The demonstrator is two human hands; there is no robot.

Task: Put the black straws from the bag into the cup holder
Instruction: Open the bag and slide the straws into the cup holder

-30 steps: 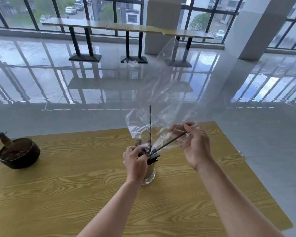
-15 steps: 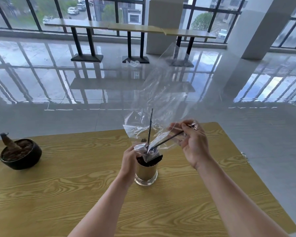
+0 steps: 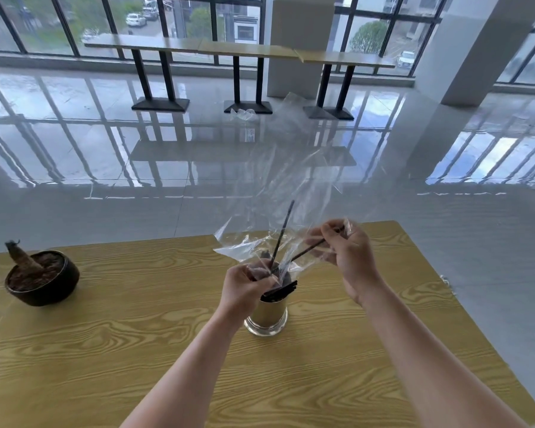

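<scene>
1. Tilting is the main change: the upright straw [image 3: 283, 233], vertical a second ago, now leans with its top to the right, its lower end down at the mouth of the cup holder [image 3: 267, 316].
2. Since that earlier frame the left hand [image 3: 247, 285] has eased off the front of the cup holder, so more of the metal wall shows. Its fingers are curled round the crumpled mouth of the clear bag [image 3: 291, 180], right at the rim.
3. Much as before, the right hand [image 3: 349, 257] pinches the upper end of the slanted straw [image 3: 309, 250] through the bag's film. That straw runs down and left toward the cup holder.
4. A dark bundle of straws [image 3: 280, 293] already sits in the cup holder, their ends showing at the rim. My judgement is that the task is nearly finished, with these last two being worked out of the bag.
5. The clinging film looks like the likely snag. If it drags, a straw could lift back out.
6. The cup holder stands on a yellow wood-grain table [image 3: 136, 335]. A dark pot [image 3: 42, 278] of soil sits well apart at the left.
7. Beyond is a glossy pale floor [image 3: 105, 143] reflecting tall windows [image 3: 74, 23], with long tables [image 3: 238, 49] and a white pillar [image 3: 464, 47] at the far side.
</scene>
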